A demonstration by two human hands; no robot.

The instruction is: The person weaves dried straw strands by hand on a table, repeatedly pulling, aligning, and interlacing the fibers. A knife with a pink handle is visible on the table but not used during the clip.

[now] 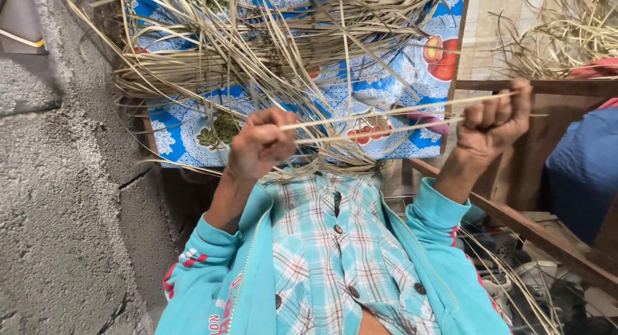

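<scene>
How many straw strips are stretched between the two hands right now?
2: two pale dry straw strips, one above the other, run taut from the left hand to the right hand. More may be hidden in the fists.

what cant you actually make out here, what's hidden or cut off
- Head view: palms and strip ends inside the left hand and right hand, hidden by curled fingers.
- Patterned cloth: its middle is covered by the dried strip pile, its top cut by the frame edge.
- Blue fabric: cut off by the right edge.

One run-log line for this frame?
left hand: shut on strips | right hand: shut on strips | strips: pale, stretched between both hands | behind: heap of dried strips on patterned cloth
</scene>
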